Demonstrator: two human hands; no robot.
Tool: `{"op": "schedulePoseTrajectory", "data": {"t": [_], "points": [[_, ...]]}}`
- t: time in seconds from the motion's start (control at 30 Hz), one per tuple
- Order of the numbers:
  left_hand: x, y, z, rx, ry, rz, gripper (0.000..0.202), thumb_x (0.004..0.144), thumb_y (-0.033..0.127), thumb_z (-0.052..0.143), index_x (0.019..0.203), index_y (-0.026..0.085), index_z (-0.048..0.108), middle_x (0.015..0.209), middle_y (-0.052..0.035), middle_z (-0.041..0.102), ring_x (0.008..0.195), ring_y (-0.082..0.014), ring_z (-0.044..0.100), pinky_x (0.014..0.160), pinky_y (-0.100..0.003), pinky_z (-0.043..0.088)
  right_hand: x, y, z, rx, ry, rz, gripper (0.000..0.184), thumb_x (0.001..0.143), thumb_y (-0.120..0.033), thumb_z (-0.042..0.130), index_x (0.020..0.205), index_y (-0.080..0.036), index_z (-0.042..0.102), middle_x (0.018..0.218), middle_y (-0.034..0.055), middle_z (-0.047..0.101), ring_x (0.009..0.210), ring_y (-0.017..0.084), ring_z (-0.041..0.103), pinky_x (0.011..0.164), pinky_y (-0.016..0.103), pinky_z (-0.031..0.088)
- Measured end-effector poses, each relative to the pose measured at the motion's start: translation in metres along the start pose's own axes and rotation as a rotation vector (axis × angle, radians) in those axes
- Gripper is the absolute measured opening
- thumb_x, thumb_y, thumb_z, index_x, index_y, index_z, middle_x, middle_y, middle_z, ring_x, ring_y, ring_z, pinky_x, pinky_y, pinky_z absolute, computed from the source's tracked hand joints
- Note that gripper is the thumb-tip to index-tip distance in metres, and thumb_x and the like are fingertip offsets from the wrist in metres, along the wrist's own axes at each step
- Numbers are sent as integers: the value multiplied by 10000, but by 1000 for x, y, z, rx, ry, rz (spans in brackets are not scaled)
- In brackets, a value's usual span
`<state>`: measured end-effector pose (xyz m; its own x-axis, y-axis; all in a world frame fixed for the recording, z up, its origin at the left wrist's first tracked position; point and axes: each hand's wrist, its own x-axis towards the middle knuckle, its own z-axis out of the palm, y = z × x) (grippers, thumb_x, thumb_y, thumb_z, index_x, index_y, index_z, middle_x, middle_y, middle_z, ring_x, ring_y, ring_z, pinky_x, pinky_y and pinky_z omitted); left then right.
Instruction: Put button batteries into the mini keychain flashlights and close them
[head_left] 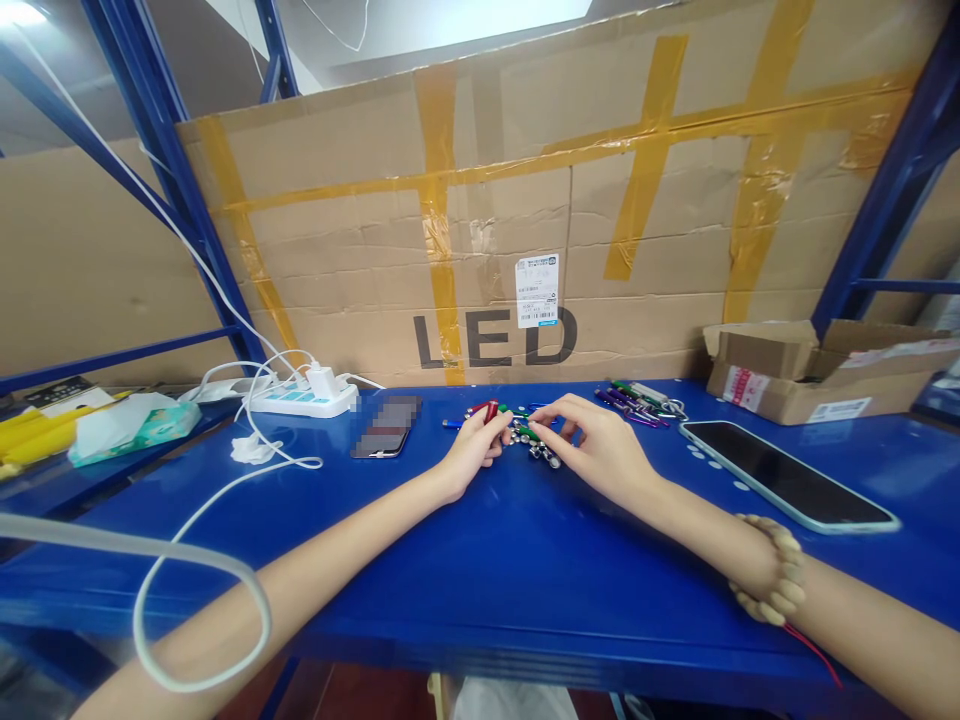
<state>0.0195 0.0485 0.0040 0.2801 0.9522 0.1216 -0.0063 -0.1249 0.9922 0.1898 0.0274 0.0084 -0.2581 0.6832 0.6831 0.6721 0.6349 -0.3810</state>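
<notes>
My left hand is closed around a small red metallic cylinder, whose end sticks up above the fingers. My right hand reaches in from the other side, thumb and forefinger close together at the pile; what lies between them is too small to make out. Between and behind the hands lies a small heap of slim metallic cylinders, among them a green cylinder and a blue one. Silvery round ends show at the near side of the heap. Both hands partly hide it.
Right of the heap lies a group of purple cylinders. A large phone and an open cardboard box are farther right. To the left are a dark phone, a power strip and a looping white cable. Cardboard stands behind.
</notes>
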Motion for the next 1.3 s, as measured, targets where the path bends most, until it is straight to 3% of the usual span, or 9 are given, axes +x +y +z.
{"op": "schedulePoseTrajectory", "data": {"t": [0.17, 0.57, 0.7, 0.83, 0.97, 1.13, 1.3], "points": [[-1, 0, 2, 105, 34, 34, 361, 673, 463, 637, 614, 167, 439, 550, 71, 354, 468, -51, 253, 460, -227, 134, 0, -1, 0, 57, 60, 26, 99, 781, -288, 599, 811, -215, 659, 812, 7, 677, 555, 107, 574, 491, 223, 422], [0, -4, 0, 145, 64, 10, 367, 703, 477, 604, 606, 170, 428, 520, 67, 348, 464, -59, 266, 455, -216, 147, 1, 7, 2, 21, -31, -2, 134, 808, -210, 547, 863, -226, 667, 858, 2, 688, 609, 122, 590, 560, 247, 466], [0, -3, 1, 149, 67, 8, 366, 709, 473, 601, 605, 171, 422, 520, 64, 351, 462, -58, 273, 446, -211, 152, 3, 9, 2, 71, 8, -93, 224, 828, -132, 453, 784, -198, 662, 883, 45, 659, 765, 153, 621, 632, 263, 495], [0, -2, 1, 140, 63, 23, 376, 699, 478, 613, 593, 172, 421, 527, 62, 359, 472, -63, 276, 456, -216, 165, 4, 9, 1, 129, 22, -151, 224, 820, -141, 474, 758, -202, 681, 847, 49, 676, 792, 167, 638, 722, 305, 517], [-1, -2, 2, 149, 58, 65, 372, 675, 470, 641, 582, 171, 441, 538, 62, 364, 491, -69, 277, 477, -225, 190, 3, 7, 2, 223, 21, -54, 124, 793, -233, 567, 812, -207, 686, 817, 32, 709, 745, 181, 662, 682, 313, 540], [1, -8, 0, 252, 25, 209, 380, 682, 439, 633, 522, 167, 421, 524, 59, 366, 528, -82, 308, 528, -231, 250, 3, 4, 2, 362, 35, 95, 159, 716, -326, 666, 792, -190, 704, 779, 37, 726, 710, 200, 679, 655, 313, 554], [4, -14, -2, 344, 20, 311, 370, 692, 380, 602, 486, 169, 379, 531, 51, 346, 552, -91, 319, 545, -236, 265, 3, 1, 1, 388, 26, 124, 157, 718, -326, 663, 777, -192, 718, 808, 39, 728, 760, 199, 672, 642, 292, 540]]}}
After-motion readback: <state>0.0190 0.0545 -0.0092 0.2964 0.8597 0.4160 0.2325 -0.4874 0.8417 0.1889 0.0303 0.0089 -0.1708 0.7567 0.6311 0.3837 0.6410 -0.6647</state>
